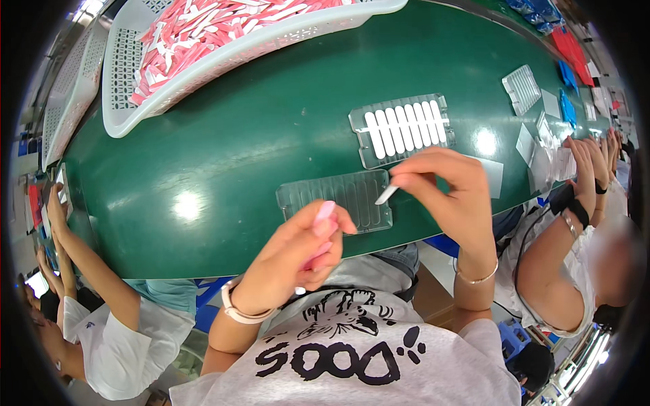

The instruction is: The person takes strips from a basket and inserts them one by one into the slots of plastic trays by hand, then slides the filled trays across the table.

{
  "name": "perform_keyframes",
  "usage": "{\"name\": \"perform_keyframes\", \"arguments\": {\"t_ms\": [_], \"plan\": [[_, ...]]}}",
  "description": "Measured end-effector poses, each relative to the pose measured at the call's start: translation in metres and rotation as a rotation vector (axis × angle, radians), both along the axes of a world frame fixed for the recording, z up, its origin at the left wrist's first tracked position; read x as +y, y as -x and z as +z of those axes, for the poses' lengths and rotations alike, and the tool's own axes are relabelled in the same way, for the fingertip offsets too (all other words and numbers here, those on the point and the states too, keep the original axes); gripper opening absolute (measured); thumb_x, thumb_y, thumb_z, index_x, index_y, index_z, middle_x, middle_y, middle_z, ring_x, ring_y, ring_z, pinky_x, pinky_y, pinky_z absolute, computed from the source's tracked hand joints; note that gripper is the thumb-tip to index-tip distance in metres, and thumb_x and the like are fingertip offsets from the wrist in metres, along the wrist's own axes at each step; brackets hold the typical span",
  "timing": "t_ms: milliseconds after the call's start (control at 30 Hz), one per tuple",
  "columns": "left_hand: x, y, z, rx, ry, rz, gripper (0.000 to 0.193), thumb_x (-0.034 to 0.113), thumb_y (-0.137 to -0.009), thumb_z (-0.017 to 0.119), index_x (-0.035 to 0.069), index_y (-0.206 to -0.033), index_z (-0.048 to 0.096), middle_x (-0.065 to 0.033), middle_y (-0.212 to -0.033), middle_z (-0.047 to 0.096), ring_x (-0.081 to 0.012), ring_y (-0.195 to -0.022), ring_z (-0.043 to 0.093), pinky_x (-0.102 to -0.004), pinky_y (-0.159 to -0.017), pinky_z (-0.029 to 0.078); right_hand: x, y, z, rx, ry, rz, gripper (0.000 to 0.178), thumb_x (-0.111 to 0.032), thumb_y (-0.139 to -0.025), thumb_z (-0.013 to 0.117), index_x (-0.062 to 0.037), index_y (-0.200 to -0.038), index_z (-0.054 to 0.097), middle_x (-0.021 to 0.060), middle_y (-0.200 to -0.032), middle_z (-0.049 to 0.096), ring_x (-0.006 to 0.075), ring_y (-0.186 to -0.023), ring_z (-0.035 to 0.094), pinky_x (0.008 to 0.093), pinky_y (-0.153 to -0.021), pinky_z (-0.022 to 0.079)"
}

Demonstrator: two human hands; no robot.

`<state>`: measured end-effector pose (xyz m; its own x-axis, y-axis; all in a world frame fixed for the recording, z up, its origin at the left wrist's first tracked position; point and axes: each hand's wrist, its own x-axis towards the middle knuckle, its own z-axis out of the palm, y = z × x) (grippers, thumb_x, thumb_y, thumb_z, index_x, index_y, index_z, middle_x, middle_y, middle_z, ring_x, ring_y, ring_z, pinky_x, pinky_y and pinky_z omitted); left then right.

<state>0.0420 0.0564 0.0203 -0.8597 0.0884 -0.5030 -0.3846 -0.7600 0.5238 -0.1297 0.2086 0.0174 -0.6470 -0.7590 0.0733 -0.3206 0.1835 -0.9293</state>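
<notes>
Right of centre in the head view, white strip [386,195]: small, flat and slim, above the right end of the near tray.
Strip's axis: slanted, free end pointing to the lower left of the frame.
Right hand [450,186]: thumb and index finger pinched narrow on the strip's upper end.
Left hand [284,250]: at lower centre, fingers curled around pink strips [326,210]; one rounded end points upward.
Near tray [365,193]: clear, glossy plastic with rounded slots side by side, at the middle of the frame.
Far tray [359,143]: clear plastic, above and right of it, bearing a row of smooth white bars [399,128] with rounded ends, long axes near upright.
Basket [237,55]: pale perforated plastic, upper left, heaped with pink and white pieces [203,30].
Tabletop [291,128]: smooth, shiny green.
Hard to see: fingertips cover the white strip's upper end; the left hand's pieces are partly hidden, their number unclear; that hand overlaps the near tray's lower left corner; the top edge cuts off the basket.
</notes>
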Motion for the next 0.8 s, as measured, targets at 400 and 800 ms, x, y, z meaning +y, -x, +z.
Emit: {"name": "perform_keyframes", "arguments": {"t_ms": [400,800], "plan": [[-0.003,-0.020,-0.005,0.050,0.270,-0.155,0.024,0.026,-0.100,0.044,0.003,-0.097,0.051,0.0050,-0.067,0.039,-0.0023,-0.055,0.031,-0.0186,-0.049,0.027,-0.013,-0.009,-0.010,0.470,-0.127,0.159,0.025,-0.015,-0.067,0.078,-0.0056,-0.086,0.066,0.0045,-0.087,0.057,0.0225,-0.077,0.052,0.0334,-0.068,0.045],[-0.005,-0.017,-0.010,-0.025,-0.081,-0.095,0.031,0.028,-0.095,0.041,0.000,-0.106,0.050,-0.0023,-0.065,0.043,-0.0054,-0.045,0.032,-0.0212,-0.040,0.024,-0.001,-0.018,-0.002,0.317,0.048,0.086,0.015,-0.004,-0.069,0.075,-0.0061,-0.083,0.068,0.0047,-0.085,0.063,0.0175,-0.072,0.055,0.0266,-0.057,0.040]]}}
